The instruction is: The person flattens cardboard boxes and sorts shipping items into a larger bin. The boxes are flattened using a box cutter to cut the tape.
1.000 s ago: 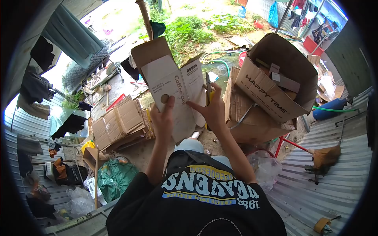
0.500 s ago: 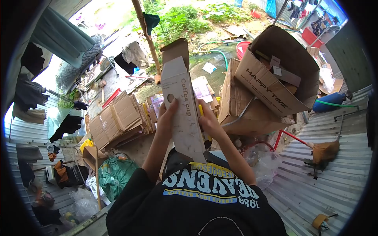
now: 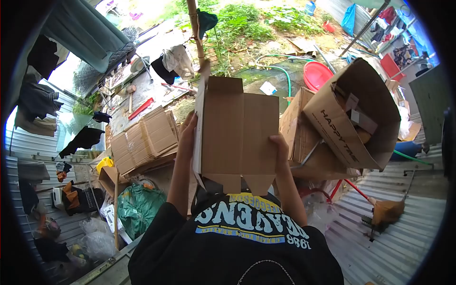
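Observation:
A small cardboard box (image 3: 240, 137) is spread open in front of my chest, its plain brown inside facing me and its flaps sticking out at top and bottom. My left hand (image 3: 189, 127) grips the left panel, whose pale outer face shows edge-on. On the right edge, my right hand (image 3: 280, 146) holds the other panel, with the thumb on the brown side and the remaining fingers hidden behind the board.
Flattened cardboard (image 3: 145, 140) is stacked to the left. A big open carton (image 3: 332, 135) marked HAPPY TIME, with smaller boxes inside, leans on cartons at right. A green plastic bag (image 3: 140, 209), a red basin (image 3: 318, 76) and a broom (image 3: 387, 213) are around me.
The coffee cup box has been opened out from its folded form, and its brown inside now faces me. My hands have moved apart. The yellow thing by my right hand no longer shows.

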`<action>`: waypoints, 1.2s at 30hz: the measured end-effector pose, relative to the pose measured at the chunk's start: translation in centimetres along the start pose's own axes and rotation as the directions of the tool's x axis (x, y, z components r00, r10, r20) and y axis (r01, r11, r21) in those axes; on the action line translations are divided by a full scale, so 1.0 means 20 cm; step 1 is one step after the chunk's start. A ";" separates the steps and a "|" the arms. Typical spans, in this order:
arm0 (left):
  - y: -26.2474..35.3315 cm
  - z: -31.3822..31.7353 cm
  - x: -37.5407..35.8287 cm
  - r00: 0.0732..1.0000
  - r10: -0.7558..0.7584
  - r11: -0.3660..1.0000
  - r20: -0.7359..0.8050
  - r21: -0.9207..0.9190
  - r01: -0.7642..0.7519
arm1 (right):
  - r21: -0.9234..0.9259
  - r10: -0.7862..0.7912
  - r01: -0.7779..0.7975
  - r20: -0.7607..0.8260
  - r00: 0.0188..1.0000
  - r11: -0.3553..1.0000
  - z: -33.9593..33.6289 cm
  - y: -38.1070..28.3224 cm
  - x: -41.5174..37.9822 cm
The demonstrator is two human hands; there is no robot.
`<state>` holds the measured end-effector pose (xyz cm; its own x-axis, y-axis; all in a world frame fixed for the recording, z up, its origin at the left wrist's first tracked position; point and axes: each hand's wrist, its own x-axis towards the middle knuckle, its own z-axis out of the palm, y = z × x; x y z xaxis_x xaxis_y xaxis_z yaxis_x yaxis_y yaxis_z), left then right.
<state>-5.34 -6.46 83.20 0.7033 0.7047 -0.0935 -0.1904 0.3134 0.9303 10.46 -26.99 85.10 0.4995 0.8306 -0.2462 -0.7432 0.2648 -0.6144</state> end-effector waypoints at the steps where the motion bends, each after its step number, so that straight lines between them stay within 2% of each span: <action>1: 0.01 -0.04 0.04 0.996 -0.076 0.997 -0.042 -0.022 0.075 | -0.002 0.004 -0.004 0.003 1.000 1.000 0.04 -0.02 0.04; 2: 0.02 -0.09 0.06 0.982 -0.124 0.973 -0.143 0.177 0.149 | -0.188 -0.033 0.035 0.015 0.999 0.982 0.08 -0.03 0.08; 3: -0.02 -0.16 0.10 0.981 -0.125 0.973 -0.148 0.175 0.151 | -0.366 -0.066 0.074 0.034 0.997 0.928 0.10 -0.03 0.12; 4: -0.09 -0.25 0.15 0.984 -0.134 0.969 -0.119 0.191 0.155 | -0.368 -0.060 0.069 0.036 0.998 0.927 0.10 -0.01 0.16; 6: -0.04 -0.23 0.16 0.985 -0.128 0.962 -0.115 0.228 0.151 | -0.504 -0.041 0.066 0.060 0.997 0.861 0.08 0.01 0.24; 7: -0.01 -0.22 0.16 0.984 -0.129 0.962 -0.122 0.225 0.154 | -0.506 -0.034 0.060 0.061 0.998 0.861 0.09 0.02 0.27; 9: 0.03 -0.24 0.18 0.975 -0.223 0.847 -0.023 0.490 0.205 | -0.482 -0.028 0.041 0.034 0.999 0.875 0.10 0.01 0.31; 10: 0.04 -0.25 0.20 0.969 -0.245 0.948 -0.006 0.209 0.241 | -0.462 -0.054 0.038 -0.021 0.998 0.886 0.11 -0.01 0.32; 11: 0.06 -0.30 0.22 0.969 -0.247 0.947 -0.008 0.210 0.243 | -0.440 -0.081 0.040 -0.076 0.994 0.897 0.12 -0.03 0.34; 12: 0.09 -0.36 0.23 0.907 -0.420 0.904 -0.024 -0.098 0.416 | -0.417 -0.076 0.003 -0.157 0.985 0.909 0.08 -0.06 0.36; 13: 0.12 -0.41 0.24 0.818 -0.575 0.749 0.015 -0.393 0.533 | -0.447 -0.103 -0.024 -0.258 0.961 0.894 0.00 -0.07 0.38; 14: 0.15 -0.38 0.24 0.910 -0.412 0.879 -0.051 -0.286 0.382 | -0.383 -0.059 -0.030 -0.218 0.974 0.923 -0.11 -0.11 0.41; 15: 0.13 -0.42 0.25 0.908 -0.415 0.881 -0.058 -0.276 0.385 | -0.315 -0.014 -0.044 -0.178 0.984 0.948 -0.18 -0.11 0.44; 17: 0.04 -0.48 0.25 0.976 -0.209 0.920 0.053 -0.327 0.215 | -0.291 -0.009 -0.050 -0.200 0.980 0.955 -0.25 -0.03 0.45; 18: 0.01 -0.43 0.25 0.980 -0.177 0.892 0.091 -0.406 0.199 | -0.282 -0.013 -0.051 -0.218 0.976 0.958 -0.29 0.01 0.45; 19: 0.00 -0.41 0.24 0.977 -0.187 0.888 0.097 -0.408 0.211 | -0.281 -0.013 -0.053 -0.230 0.973 0.958 -0.34 0.08 0.45; 21: -0.03 -0.37 0.23 0.965 -0.211 0.794 0.154 -0.549 0.261 | -0.248 -0.064 -0.002 -0.258 0.964 0.969 -0.42 0.22 0.49; 22: -0.05 -0.40 0.26 0.963 -0.218 0.790 0.160 -0.550 0.270 | -0.239 -0.073 -0.002 -0.304 0.950 0.971 -0.43 0.27 0.50; 23: -0.06 -0.48 0.29 0.936 -0.285 0.838 0.208 -0.420 0.348 | -0.236 -0.071 -0.005 -0.317 0.946 0.972 -0.46 0.27 0.50; 24: -0.06 -0.56 0.32 0.902 -0.358 0.864 0.242 -0.281 0.419 | -0.435 0.006 -0.166 -0.347 0.938 0.885 -0.49 0.26 0.50; 25: -0.01 -0.63 0.36 0.898 -0.370 0.857 0.238 -0.285 0.429 | -0.604 0.079 -0.318 -0.388 0.918 0.731 -0.53 0.23 0.51; 26: 0.08 -0.69 0.41 0.831 -0.486 0.871 0.270 0.079 0.484 | -0.717 0.143 -0.405 -0.399 0.906 0.568 -0.60 0.21 0.53; 27: 0.15 -0.72 0.45 0.756 -0.602 0.770 0.258 0.438 0.464 | -0.709 0.146 -0.411 -0.405 0.902 0.573 -0.61 0.19 0.55; 28: 0.18 -0.73 0.45 0.746 -0.613 0.762 0.260 0.447 0.470 | -0.791 0.144 -0.390 -0.367 0.919 0.471 -0.61 0.18 0.57; 29: 0.20 -0.73 0.45 0.754 -0.620 0.702 0.218 0.583 0.409 | -0.860 0.148 -0.362 -0.331 0.932 0.360 -0.61 0.17 0.58; 30: 0.21 -0.74 0.43 0.766 -0.617 0.626 0.179 0.702 0.340 | -0.801 0.136 -0.342 -0.317 0.939 0.492 -0.62 0.18 0.59; 31: 0.15 -0.77 0.42 0.762 -0.621 0.625 0.183 0.703 0.341 | -0.798 0.135 -0.346 -0.323 0.937 0.493 -0.62 0.20 0.59; 33: 0.02 -0.82 0.36 0.794 -0.519 0.582 0.317 0.811 0.056 | -0.721 0.026 -0.256 -0.314 0.949 0.644 -0.65 0.27 0.61; 34: -0.02 -0.80 0.32 0.792 -0.523 0.562 0.314 0.826 0.043 | -0.687 0.017 -0.257 -0.335 0.942 0.679 -0.67 0.32 0.60; 35: -0.02 -0.76 0.29 0.771 -0.572 0.406 0.279 0.913 -0.029 | -0.687 0.019 -0.262 -0.340 0.940 0.678 -0.72 0.36 0.59; 36: -0.07 -0.74 0.26 0.753 -0.608 0.310 0.250 0.949 -0.065 | -0.700 0.016 -0.283 -0.362 0.932 0.656 -0.76 0.40 0.57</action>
<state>-11.52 6.23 76.09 0.8168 0.1809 -0.5479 0.5452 -0.5526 0.6304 16.92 -22.75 65.96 0.6143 0.6015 -0.5107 -0.3174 -0.4042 -0.8579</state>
